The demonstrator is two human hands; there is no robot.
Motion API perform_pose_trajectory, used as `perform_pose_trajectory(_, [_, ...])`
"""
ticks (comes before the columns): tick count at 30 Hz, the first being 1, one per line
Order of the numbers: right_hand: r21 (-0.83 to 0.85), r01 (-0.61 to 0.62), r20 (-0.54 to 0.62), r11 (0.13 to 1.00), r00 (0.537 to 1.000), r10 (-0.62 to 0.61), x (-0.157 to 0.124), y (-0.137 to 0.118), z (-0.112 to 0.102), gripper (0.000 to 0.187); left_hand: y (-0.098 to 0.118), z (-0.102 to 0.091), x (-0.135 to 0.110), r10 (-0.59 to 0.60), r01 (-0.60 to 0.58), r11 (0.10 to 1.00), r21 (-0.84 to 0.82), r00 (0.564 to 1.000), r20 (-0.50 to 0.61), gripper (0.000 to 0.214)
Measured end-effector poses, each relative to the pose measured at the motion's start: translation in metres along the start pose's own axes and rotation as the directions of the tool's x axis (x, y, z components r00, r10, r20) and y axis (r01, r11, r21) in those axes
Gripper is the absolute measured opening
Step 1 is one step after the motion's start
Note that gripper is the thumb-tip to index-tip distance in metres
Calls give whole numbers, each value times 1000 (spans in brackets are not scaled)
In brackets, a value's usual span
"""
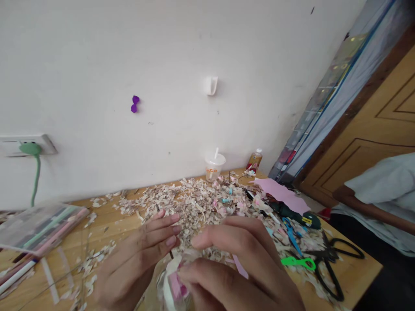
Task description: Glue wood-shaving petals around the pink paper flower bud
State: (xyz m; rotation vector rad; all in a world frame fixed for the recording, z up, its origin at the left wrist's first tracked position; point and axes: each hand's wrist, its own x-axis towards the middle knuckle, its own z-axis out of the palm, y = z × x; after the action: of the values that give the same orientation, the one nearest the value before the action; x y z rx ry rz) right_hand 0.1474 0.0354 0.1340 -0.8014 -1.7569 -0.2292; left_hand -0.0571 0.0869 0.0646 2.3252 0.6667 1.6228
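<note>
Pink-and-white rounded piece with clear filmy edges (177, 288): low and close, directly under the fingers of the right hand (240, 263), lower part cut off by the view. Blurred; material uncertain. Looks light, probably slick where the film shows; the pink part may crease under a hard squeeze. Best hold, I judge: opposite sides of the white rim, light pressure, film left alone.

Right fingers curled, lowest tip against the pink part, index tip just above and apart from it. Cannot tell whether they pinch it.

Left hand (138, 263) just across from the right fingertips. Its fingers lie flat together, seemingly trapping a thin dark-brown stick (171, 255), which pokes out above and below them. Stick reads as stiff, very light, likely to snap if bent; mid-length looks the safest grip.

Beyond both sets of fingertips: loose drift of pale papery flakes (181, 196), dry and brittle-looking, over the light wooden table (112, 231). Right of the right fingers: bright green plastic clip-like piece (298, 262), then black-handled scissors (329, 255). Farther past the fingers, near the wall: clear lidded plastic cup with straw (214, 167). Well left of the left fingers: clear plastic pen case (45, 229).
</note>
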Motion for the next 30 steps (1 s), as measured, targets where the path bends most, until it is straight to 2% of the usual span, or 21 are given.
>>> perform_pose_trajectory(5, [10,-69,69,998,995,68,-1,-3,-3,17,7,-4,3,25,-27,999,36,999,38,40])
perform_pose_trajectory(7, [27,-72,122,997,990,68,-1,-2,-5,14,8,-4,3,21,-23,999,49,999,27,40])
perform_pose_trajectory(10, [67,-82,139,994,988,72,2,1,-10,15,8,-4,3,38,-42,997,62,998,56,38])
perform_pose_trajectory(15, [107,-50,332,993,943,11,14,8,-24,11,8,-6,4,56,-58,998,40,997,54,44])
perform_pose_trajectory(18, [110,-35,332,993,943,-4,15,8,-24,10,8,-7,5,49,-54,995,80,997,63,40])
perform_pose_trajectory(20, [115,-49,264,992,964,17,10,6,-18,12,8,-8,5,46,-53,994,100,996,75,41])
perform_pose_trajectory(23, [113,-81,165,990,984,62,2,3,-11,26,9,-8,8,71,-76,993,89,995,67,42])
perform_pose_trajectory(24, [108,-84,169,991,983,65,1,3,-10,26,10,-8,9,83,-88,993,83,995,62,43])
perform_pose_trajectory(28, [60,-39,318,997,948,18,5,7,-21,6,9,-8,9,89,-95,993,74,993,76,40])
perform_pose_trajectory(30, [24,3,342,1000,940,-11,8,11,-30,14,7,-7,8,68,-73,995,71,995,72,35])
